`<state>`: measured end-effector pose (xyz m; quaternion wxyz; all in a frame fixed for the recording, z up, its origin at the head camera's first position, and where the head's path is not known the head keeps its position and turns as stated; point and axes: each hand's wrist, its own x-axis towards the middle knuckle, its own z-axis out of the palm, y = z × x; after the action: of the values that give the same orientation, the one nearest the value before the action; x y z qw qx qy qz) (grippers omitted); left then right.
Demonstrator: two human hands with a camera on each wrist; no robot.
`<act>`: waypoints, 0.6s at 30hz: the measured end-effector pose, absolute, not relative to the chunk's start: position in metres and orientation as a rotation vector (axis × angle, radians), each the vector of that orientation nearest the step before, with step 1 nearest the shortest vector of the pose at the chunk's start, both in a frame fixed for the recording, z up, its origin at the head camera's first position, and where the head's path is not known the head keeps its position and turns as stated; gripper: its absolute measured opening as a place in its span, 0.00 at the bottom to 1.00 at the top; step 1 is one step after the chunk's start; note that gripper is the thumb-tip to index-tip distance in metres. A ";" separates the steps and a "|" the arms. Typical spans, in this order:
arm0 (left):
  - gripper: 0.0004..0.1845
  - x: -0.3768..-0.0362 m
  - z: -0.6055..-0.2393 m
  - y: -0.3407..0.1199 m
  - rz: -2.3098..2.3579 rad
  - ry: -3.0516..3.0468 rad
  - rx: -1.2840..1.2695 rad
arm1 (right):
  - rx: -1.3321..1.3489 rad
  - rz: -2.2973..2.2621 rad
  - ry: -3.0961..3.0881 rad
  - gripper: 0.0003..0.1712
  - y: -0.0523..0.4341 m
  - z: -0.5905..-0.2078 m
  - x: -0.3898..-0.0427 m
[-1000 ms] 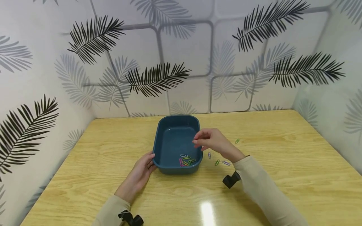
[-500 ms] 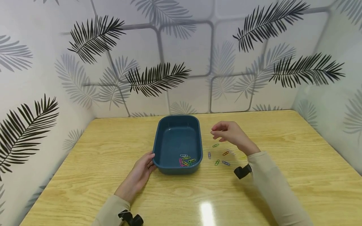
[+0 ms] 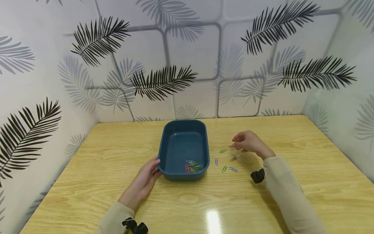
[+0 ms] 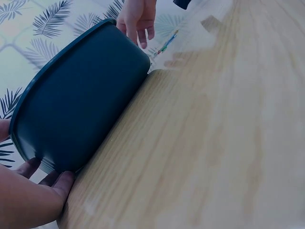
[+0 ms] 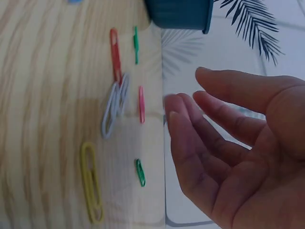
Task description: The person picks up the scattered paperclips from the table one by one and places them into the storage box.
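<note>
Paper clips (image 3: 233,159) are lying on the bench (image 3: 122,143), right of the blue tray (image 3: 184,144), and inside its near end. The right hand (image 3: 249,143) is hovering by a pink clip (image 5: 141,104), fingers released; the left hand (image 3: 146,178) is grasping the tray's near-left corner.

Right hand (image 3: 249,142) loose, left hand (image 3: 145,178) gripping.
Right thumb (image 5: 238,87) stands apart from its curved fingers (image 5: 190,164); left wrist (image 3: 130,196) and forearm (image 3: 112,219) lie behind the fingers.
</note>
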<state>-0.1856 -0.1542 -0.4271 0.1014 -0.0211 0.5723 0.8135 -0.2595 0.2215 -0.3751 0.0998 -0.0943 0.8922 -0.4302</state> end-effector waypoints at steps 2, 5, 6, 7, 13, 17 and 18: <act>0.26 -0.185 -0.427 -0.154 2.405 1.687 -0.067 | -0.264 -1.235 2.629 0.16 0.225 -0.377 -0.261; 0.27 -0.185 -0.427 -0.154 2.398 1.692 -0.058 | -0.269 -1.138 2.651 0.15 0.228 -0.381 -0.263; 0.27 -0.185 -0.426 -0.154 2.393 1.698 -0.051 | -0.287 -1.092 2.663 0.14 0.228 -0.382 -0.263; 0.27 -0.185 -0.426 -0.154 2.393 1.697 -0.054 | -0.309 -1.049 2.672 0.14 0.228 -0.382 -0.263; 0.27 -0.186 -0.425 -0.155 2.391 1.698 -0.063 | -0.401 -0.875 2.728 0.09 0.222 -0.386 -0.261; 0.27 -0.187 -0.425 -0.154 2.381 1.699 -0.079 | -0.383 -0.858 2.703 0.07 0.217 -0.387 -0.257; 0.27 -0.187 -0.425 -0.154 2.378 1.703 -0.078 | -0.378 -0.855 2.697 0.06 0.216 -0.387 -0.256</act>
<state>-0.1866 -0.1543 -0.4248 0.1076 -0.0263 0.5786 0.8081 -0.2562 0.2162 -0.3874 0.1430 -0.1312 0.9351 -0.2964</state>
